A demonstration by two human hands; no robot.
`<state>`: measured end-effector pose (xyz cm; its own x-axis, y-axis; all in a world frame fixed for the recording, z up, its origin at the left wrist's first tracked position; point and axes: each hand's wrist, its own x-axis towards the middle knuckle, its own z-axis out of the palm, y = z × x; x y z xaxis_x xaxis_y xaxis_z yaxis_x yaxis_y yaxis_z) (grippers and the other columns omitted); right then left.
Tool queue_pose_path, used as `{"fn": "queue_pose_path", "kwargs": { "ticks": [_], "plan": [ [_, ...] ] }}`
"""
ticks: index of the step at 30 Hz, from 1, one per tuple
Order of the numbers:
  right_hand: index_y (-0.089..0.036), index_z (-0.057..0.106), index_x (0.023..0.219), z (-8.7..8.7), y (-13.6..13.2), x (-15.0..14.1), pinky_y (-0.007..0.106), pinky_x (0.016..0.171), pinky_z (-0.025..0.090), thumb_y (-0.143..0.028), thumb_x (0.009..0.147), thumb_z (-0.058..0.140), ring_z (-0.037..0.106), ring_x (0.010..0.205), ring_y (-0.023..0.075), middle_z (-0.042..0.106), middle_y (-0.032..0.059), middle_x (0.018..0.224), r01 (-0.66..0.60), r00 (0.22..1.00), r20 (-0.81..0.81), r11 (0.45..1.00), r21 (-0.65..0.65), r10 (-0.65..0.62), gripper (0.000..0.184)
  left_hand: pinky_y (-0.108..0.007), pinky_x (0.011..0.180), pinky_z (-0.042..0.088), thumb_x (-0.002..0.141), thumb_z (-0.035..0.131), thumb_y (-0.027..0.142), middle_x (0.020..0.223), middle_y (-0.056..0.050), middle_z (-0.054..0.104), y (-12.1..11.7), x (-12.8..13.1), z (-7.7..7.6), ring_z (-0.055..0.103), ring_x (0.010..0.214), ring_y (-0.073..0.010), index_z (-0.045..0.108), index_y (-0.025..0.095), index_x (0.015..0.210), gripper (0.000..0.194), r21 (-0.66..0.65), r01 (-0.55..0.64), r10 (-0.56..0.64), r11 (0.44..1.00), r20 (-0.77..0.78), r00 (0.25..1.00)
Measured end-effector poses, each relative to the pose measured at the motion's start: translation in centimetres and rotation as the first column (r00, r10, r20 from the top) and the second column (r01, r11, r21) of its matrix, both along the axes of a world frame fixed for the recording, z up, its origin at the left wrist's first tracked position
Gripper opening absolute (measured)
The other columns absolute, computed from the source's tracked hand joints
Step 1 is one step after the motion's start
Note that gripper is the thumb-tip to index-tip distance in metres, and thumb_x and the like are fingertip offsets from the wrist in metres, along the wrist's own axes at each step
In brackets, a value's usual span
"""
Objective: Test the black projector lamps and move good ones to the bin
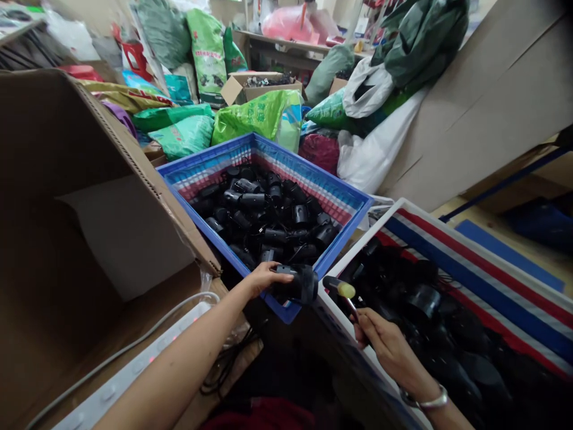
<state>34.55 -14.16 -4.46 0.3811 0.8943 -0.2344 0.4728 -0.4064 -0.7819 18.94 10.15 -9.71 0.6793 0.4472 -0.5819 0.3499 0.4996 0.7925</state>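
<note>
My left hand (264, 279) is closed around a black cylindrical plastic part (301, 284), held over the near corner of a blue crate (250, 143). My right hand (382, 337) grips the handle of a small mallet (339, 288). Its head is black with a pale yellow end, and it sits just right of the black part with a narrow gap between them. Inside the blue crate lies a heap of similar black cylindrical parts (253, 200). More dark parts (425, 301) fill a white-rimmed crate (394, 209) beneath and beyond my right hand.
A large open cardboard box (102, 131) stands at the left. Below it lie a white power strip (134, 379) with a cable and some black cords (224, 364). Behind the crates, filled bags (255, 116) are piled up. A big cardboard panel (483, 113) leans at the right.
</note>
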Motion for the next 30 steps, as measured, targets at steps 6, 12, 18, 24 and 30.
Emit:
{"fn": "queue_pose_path", "kwargs": {
  "ticks": [6, 12, 18, 24, 30],
  "plan": [
    [-0.022, 0.047, 0.076, -1.8, 1.2, -0.2, 0.027, 0.055, 0.037, -0.042, 0.094, 0.026, 0.049, 0.055, 0.0149, 0.051, -0.0005, 0.062, -0.133, 0.97, 0.184, 0.98, -0.146, 0.159, 0.035, -0.03, 0.075, 0.045, 0.047, 0.082, 0.024, 0.08, -0.004, 0.07, 1.5, -0.5, 0.3, 0.063, 0.082, -0.0216, 0.067, 0.014, 0.094, 0.051, -0.04, 0.03, -0.03, 0.999, -0.016, 0.999],
    [-0.021, 0.047, 0.069, 0.0, 1.2, 0.8, 0.024, 0.048, 0.035, -0.043, 0.094, 0.03, 0.044, 0.05, 0.0119, 0.045, -0.0029, 0.056, -0.073, 0.991, 0.101, 0.99, -0.119, 0.085, 0.037, -0.03, 0.074, 0.043, 0.046, 0.082, 0.021, 0.084, -0.004, 0.07, 2.2, -0.9, 0.1, 0.062, 0.087, -0.0227, 0.064, 0.015, 0.104, 0.061, -0.025, 0.036, -0.038, 0.999, -0.058, 0.998],
    [-0.021, 0.052, 0.095, 2.9, 1.0, 0.3, 0.023, 0.045, 0.037, -0.041, 0.094, 0.033, 0.045, 0.047, 0.0111, 0.047, -0.0037, 0.058, 0.239, 0.971, -0.072, 0.908, 0.343, -0.228, 0.027, -0.03, 0.074, 0.042, 0.047, 0.082, 0.022, 0.087, -0.004, 0.069, 2.4, -0.8, -0.1, 0.061, 0.093, -0.0251, 0.063, 0.015, 0.107, 0.064, -0.023, 0.056, -0.058, 0.998, -0.078, 0.995],
    [-0.02, 0.05, 0.069, -1.8, 0.5, 0.4, 0.024, 0.047, 0.034, -0.044, 0.091, 0.036, 0.041, 0.048, 0.0118, 0.041, -0.0037, 0.053, 0.026, 0.995, 0.093, 0.999, 0.024, -0.029, 0.035, -0.03, 0.077, 0.045, 0.043, 0.083, 0.025, 0.082, -0.003, 0.07, 1.7, -0.4, -0.8, 0.063, 0.084, -0.0224, 0.068, 0.015, 0.093, 0.053, -0.063, 0.08, -0.079, 0.995, 0.025, 0.997],
    [-0.019, 0.05, 0.081, -1.3, 0.7, 0.4, 0.023, 0.042, 0.031, -0.053, 0.091, 0.03, 0.036, 0.045, 0.01, 0.039, -0.0054, 0.056, 0.25, 0.963, -0.093, 0.967, -0.051, -0.254, 0.04, -0.03, 0.068, 0.045, 0.048, 0.08, 0.035, 0.078, -0.005, 0.069, 1.5, -0.6, -0.9, 0.063, 0.078, -0.023, 0.067, 0.014, 0.089, 0.048, -0.006, 0.083, -0.083, 0.997, 0.017, 0.996]
  ]
}}
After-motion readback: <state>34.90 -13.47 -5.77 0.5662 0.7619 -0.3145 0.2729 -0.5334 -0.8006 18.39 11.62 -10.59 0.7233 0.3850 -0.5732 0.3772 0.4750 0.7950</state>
